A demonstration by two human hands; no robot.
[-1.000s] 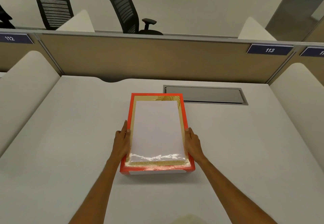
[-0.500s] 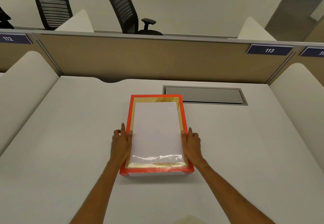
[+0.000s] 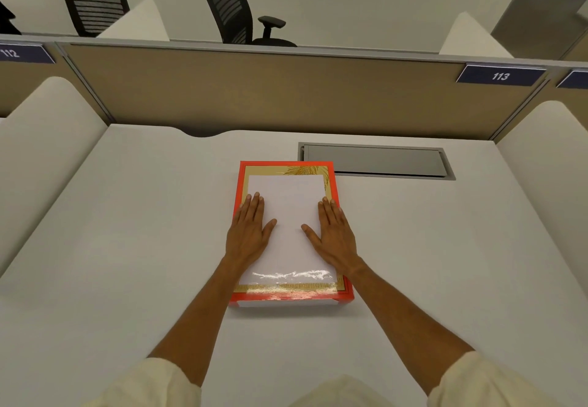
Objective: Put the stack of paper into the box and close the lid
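A flat box sits in the middle of the white desk [image 3: 127, 247]. Its orange-red lid [image 3: 332, 183] has a gold border and a glossy white centre panel. The lid lies level over the white box base [image 3: 286, 303], of which only a strip shows under the front edge. My left hand [image 3: 249, 231] rests flat, palm down, on the left part of the lid. My right hand [image 3: 334, 234] lies flat on the right part. Neither hand holds anything. The stack of paper is not visible; the lid covers the inside of the box.
A grey cable hatch [image 3: 375, 161] is set in the desk just behind and right of the box. A tan partition [image 3: 254, 94] closes the back, and cream side dividers [image 3: 41, 139] [image 3: 547, 158] flank the desk. Black office chairs [image 3: 229, 2] stand beyond the partition.
Both hands moved from the long sides of the lid onto its top, palms flat. The lid sits lower and more level on the base than a second ago.
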